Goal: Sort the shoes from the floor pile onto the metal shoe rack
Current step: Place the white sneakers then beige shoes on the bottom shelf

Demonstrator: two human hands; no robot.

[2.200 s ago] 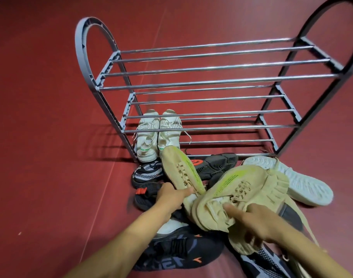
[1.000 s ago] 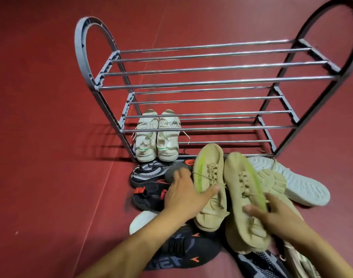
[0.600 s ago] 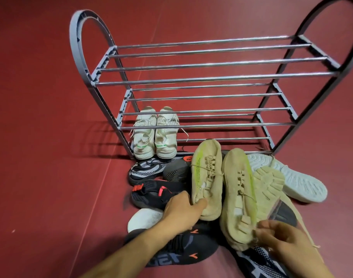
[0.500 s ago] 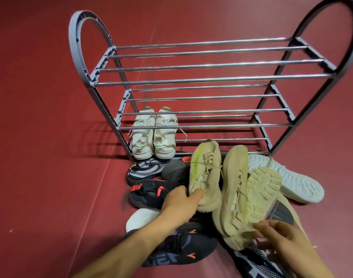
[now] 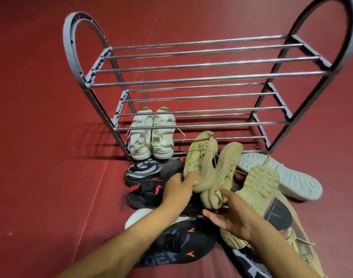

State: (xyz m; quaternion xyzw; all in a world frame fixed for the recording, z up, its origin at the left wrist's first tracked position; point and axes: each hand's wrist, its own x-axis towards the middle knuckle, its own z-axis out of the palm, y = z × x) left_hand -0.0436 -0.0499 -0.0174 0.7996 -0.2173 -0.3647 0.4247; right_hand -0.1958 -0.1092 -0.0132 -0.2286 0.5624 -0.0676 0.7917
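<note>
Head-camera view showed the left hand point(image 5: 178, 188) holding the heels of two beige sneakers point(image 5: 206, 167) at centre frame, its grip closed on both, above the floor pile point(image 5: 171, 243); the right hand point(image 5: 231, 215) hovered open beneath. With one hand pinching two shoes, either could slip before reaching the metal shoe rack point(image 5: 201, 79).

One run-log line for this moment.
left hand: grips tan shoe | right hand: open under second tan shoe | rack: white pair only
</note>
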